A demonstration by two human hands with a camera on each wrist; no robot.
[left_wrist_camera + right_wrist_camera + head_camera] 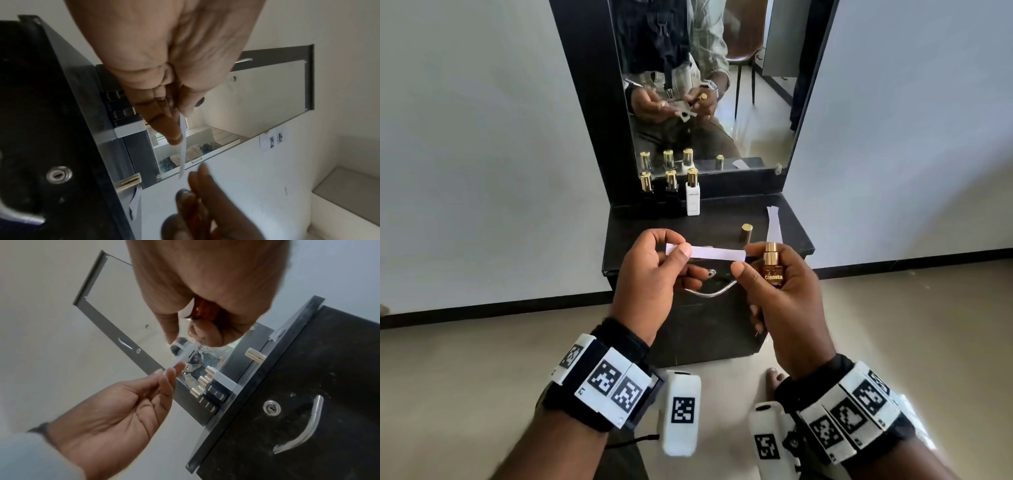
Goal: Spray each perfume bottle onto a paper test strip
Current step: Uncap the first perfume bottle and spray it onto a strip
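The left hand (650,270) pinches one end of a paper test strip (714,253); the right hand (784,294) wraps around an uncapped amber perfume bottle (773,267) just beside the strip's free end. If the nozzle points elsewhere, I reckon the spray misses or wets fingers.

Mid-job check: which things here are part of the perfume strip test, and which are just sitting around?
In the job:
- paper strip, pinched by left hand
- amber bottle, gripped by right hand
- three capped bottles
- loose gold cap
- spare strips

Just there:
- mirror
- drawer handle
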